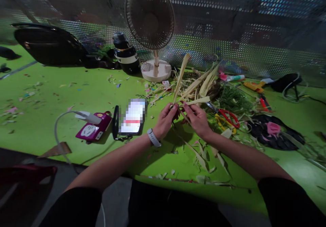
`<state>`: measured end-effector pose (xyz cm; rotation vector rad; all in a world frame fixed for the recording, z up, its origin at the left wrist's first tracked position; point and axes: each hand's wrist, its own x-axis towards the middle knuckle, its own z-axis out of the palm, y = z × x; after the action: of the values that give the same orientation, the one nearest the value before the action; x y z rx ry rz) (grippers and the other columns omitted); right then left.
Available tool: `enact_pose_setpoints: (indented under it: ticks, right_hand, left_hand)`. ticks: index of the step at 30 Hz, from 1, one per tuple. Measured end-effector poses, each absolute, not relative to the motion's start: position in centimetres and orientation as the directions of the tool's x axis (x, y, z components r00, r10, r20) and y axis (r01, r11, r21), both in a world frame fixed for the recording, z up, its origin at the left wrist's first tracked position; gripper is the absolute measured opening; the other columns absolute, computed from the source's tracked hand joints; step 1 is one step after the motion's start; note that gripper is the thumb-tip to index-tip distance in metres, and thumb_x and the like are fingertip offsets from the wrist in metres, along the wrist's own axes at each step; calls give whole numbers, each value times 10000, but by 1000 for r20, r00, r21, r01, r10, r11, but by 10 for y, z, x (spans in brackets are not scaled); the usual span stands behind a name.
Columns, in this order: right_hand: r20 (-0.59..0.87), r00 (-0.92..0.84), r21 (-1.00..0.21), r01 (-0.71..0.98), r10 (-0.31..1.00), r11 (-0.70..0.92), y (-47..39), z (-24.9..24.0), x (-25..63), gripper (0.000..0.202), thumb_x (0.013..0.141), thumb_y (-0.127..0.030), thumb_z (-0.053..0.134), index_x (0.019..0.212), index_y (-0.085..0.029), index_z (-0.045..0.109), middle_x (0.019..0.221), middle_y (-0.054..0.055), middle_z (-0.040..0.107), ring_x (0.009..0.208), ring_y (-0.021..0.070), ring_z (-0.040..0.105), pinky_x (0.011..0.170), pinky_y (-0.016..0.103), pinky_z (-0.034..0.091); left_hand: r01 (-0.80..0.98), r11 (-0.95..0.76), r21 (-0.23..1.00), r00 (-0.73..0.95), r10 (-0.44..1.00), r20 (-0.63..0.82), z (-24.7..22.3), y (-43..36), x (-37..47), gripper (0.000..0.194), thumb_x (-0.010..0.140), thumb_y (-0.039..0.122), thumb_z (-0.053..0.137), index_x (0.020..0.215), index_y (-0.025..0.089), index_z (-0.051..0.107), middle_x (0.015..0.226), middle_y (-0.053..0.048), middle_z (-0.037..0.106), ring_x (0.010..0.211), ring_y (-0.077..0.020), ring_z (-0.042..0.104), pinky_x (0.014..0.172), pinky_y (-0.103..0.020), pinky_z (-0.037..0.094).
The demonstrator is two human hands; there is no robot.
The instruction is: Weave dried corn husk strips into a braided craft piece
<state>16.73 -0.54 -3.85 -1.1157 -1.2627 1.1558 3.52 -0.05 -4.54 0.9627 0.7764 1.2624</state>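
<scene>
My left hand [165,117] and my right hand [197,119] meet over the middle of the green table. Fingers of the left are pinched around pale dried corn husk strips; one long strip [181,76] stands up from them. In the right hand's pinch is another husk strip [200,100] pointing to the right. Where the strips cross, the fingers hide the detail. Just behind lies a pile of husks [206,82]. Red-handled scissors [228,117] and a yellow-handled pair [224,125] rest beside my right hand, partly over each other.
Left of my hands are a phone [133,116] on a stand and a purple power adapter [94,128] with a white cable. A fan [156,70], a bottle [126,55] and a black bag [48,45] stand behind. A glue gun [254,86] and black plate-like piece [290,137] lie right.
</scene>
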Motion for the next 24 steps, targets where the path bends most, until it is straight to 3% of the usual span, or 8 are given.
enact_pose_setpoints:
  ticks: [2, 4, 6, 8, 10, 14, 17, 24]
  right_hand:
    - [185, -85, -965, 171, 979, 197, -5, -38, 170, 323, 862, -476, 578, 983, -190, 668, 696, -17, 625, 516, 110, 537, 460, 239, 471]
    - [338, -205, -811, 432, 919, 395, -7, -37, 173, 251, 910, -385, 540, 979, -183, 672, 755, 16, 643, 609, 128, 572, 550, 251, 488]
    - [425, -380, -485, 671, 822, 561, -11, -34, 176, 209, 930, -252, 503, 1001, -172, 682, 848, 63, 658, 699, 151, 585, 617, 269, 482]
    - [421, -530, -148, 761, 736, 632, -13, -28, 179, 237, 921, -153, 470, 1021, -161, 685, 863, 93, 647, 730, 177, 573, 630, 296, 467]
    - [442, -594, 35, 760, 672, 649, -13, -19, 183, 257, 919, -119, 445, 990, -160, 689, 906, 120, 643, 830, 217, 573, 710, 346, 475]
    - [572, -546, 16, 753, 612, 658, 0, -5, 194, 218, 949, -205, 442, 960, -169, 656, 1082, 149, 624, 1045, 260, 540, 906, 434, 449]
    - [576, -552, -15, 730, 603, 683, 12, -4, 203, 236, 969, -265, 409, 929, -167, 621, 1002, 136, 643, 988, 243, 573, 941, 418, 439]
    - [532, -477, -147, 762, 700, 631, 18, -13, 210, 335, 1006, -368, 311, 966, -190, 593, 818, 69, 671, 743, 187, 622, 675, 283, 425]
  left_hand:
    - [-372, -18, 928, 111, 992, 63, -46, 5, 33, 303, 794, 457, 664, 766, 178, 548, 629, 52, 449, 549, -64, 373, 527, -198, 333]
    - [-311, -60, 948, 60, 995, 82, -47, 10, 30, 265, 823, 437, 627, 786, 182, 564, 615, 52, 428, 542, -74, 354, 520, -208, 308]
    - [-198, -93, 976, 30, 994, 101, -47, 15, 27, 216, 837, 396, 606, 813, 181, 596, 621, 45, 441, 559, -88, 365, 531, -217, 304]
    - [-60, -125, 990, 59, 990, 129, -46, 17, 25, 182, 834, 352, 606, 785, 177, 612, 637, 33, 472, 596, -104, 395, 564, -224, 323]
    - [27, -159, 987, 148, 977, 153, -43, 17, 23, 178, 827, 333, 609, 743, 176, 608, 654, 21, 498, 636, -117, 428, 610, -229, 353]
    - [28, -169, 985, 332, 931, 151, -36, 16, 19, 201, 855, 378, 565, 836, 187, 628, 705, 11, 529, 627, -114, 427, 585, -221, 346]
    - [13, -148, 989, 456, 881, 126, -31, 16, 14, 227, 855, 407, 560, 886, 194, 633, 655, 24, 466, 566, -102, 355, 527, -215, 295]
    - [54, -251, 966, 501, 844, 191, -19, 16, 8, 214, 858, 382, 567, 839, 180, 635, 686, 0, 500, 612, -114, 408, 580, -229, 340]
